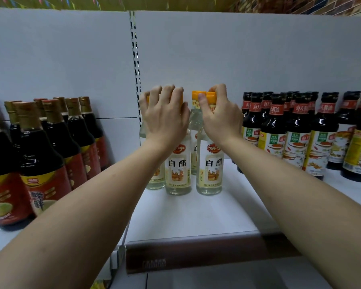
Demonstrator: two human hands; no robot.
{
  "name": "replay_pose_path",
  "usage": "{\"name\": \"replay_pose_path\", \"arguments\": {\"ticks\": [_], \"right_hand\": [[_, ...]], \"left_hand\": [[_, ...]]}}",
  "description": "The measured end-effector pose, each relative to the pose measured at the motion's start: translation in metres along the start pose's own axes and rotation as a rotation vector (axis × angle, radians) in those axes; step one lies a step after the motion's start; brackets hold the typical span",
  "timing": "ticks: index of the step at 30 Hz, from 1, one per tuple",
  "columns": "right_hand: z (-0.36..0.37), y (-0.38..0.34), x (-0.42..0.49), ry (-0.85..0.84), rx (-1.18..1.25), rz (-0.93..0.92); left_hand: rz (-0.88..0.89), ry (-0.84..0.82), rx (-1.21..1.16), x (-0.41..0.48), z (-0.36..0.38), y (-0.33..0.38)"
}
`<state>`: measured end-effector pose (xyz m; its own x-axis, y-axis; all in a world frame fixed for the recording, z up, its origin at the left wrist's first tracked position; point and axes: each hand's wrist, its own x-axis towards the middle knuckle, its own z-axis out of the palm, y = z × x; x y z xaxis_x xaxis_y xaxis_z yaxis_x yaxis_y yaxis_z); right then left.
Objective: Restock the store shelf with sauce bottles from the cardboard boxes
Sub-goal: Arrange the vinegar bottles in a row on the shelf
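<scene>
Orange-capped bottles (pixel 178 170) are standing upright at frame centre, left hand (pixel 165 117) and right hand (pixel 220 119) each gripping one from above.

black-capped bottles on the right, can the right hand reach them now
Probably yes: the black-capped bottles stand close beside the right hand, only bare shelf between. It grips a vinegar bottle by the cap and would have to let go first.

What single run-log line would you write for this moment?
vinegar bottles: upright on shelf | left hand: grips their tops | right hand: grips orange cap
</scene>
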<state>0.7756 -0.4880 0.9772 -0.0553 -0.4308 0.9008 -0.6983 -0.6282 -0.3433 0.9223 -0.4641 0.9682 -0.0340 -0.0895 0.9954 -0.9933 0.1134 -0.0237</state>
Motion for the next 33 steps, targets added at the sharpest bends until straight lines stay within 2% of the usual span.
{"name": "replay_pose_path", "arguments": {"ticks": [16, 25, 28, 33], "right_hand": [[0.035, 0.011, 0.012, 0.079, -0.019, 0.015], [0.041, 0.014, 0.012, 0.096, 0.004, 0.023], [0.038, 0.010, 0.011, 0.061, -0.016, 0.033], [0.022, 0.005, 0.010, -0.102, -0.088, 0.084]], "left_hand": [[0.035, -0.007, 0.181, 0.000, 0.032, -0.002], [0.013, -0.001, 0.170, -0.002, 0.036, -0.001], [0.015, -0.021, 0.187, -0.001, 0.035, 0.001], [0.037, -0.144, 0.215, 0.002, 0.023, 0.002]]}}
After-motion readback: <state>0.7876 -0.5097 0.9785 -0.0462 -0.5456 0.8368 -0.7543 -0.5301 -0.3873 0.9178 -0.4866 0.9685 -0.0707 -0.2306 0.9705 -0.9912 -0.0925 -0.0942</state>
